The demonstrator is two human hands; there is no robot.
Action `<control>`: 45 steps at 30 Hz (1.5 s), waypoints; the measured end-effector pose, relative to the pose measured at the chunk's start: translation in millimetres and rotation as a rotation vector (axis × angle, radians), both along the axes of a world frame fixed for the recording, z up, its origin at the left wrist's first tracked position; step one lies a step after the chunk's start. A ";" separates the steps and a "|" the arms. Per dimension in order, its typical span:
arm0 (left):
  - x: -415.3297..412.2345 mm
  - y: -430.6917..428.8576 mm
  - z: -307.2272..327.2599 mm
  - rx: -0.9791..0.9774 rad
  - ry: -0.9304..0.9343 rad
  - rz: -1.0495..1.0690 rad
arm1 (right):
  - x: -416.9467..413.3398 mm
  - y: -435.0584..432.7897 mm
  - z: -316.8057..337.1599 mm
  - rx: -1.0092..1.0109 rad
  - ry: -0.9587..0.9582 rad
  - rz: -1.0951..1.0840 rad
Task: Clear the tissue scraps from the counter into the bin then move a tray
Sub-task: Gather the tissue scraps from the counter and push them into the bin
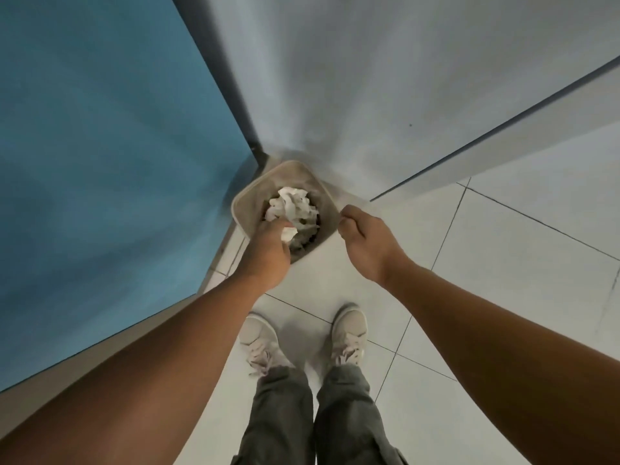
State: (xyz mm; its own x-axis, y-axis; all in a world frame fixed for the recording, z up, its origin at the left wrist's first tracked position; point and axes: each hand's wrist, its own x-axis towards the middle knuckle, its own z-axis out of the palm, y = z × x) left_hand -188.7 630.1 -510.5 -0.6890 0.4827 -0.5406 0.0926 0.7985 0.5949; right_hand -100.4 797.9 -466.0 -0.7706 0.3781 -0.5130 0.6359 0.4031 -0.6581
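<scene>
Head view, looking straight down. Your left grip (268, 250) hangs over the near edge of the bin (242, 200), fingers curled round a white tissue scrap (289, 233). The scrap shows just past your knuckles, above the bin's opening. More crumpled tissue (291, 204) lies heaped inside the bin, over darker contents.

Bin: beige, squarish with rounded corners. It stands on the floor (503, 263) in the corner where a blue panel (100, 146) meets a pale grey panel (369, 78).

Your right grip (365, 239) sits just beside the bin's right rim, fingers curled inward. This view does not show whether it touches the rim or holds anything.

Both your forearms are bare and reach forward. Below them are your pale lace-up shoes (260, 340) and grey-green trousers (281, 414). The floor is light tiles with dark joints.
</scene>
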 end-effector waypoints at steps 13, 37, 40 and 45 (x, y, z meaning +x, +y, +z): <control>-22.2 28.2 -76.9 -0.041 0.021 0.022 | -6.6 -2.9 -74.7 0.047 -0.037 0.073; -28.9 -53.5 -42.8 0.033 0.173 0.229 | -75.4 -50.9 -97.9 0.002 -0.184 0.112; -22.2 -50.0 -4.0 0.039 0.171 0.252 | -60.2 -49.0 -59.9 0.017 -0.148 0.104; -16.7 -32.4 92.0 0.093 0.228 0.234 | -46.7 -47.3 30.9 0.057 -0.037 0.150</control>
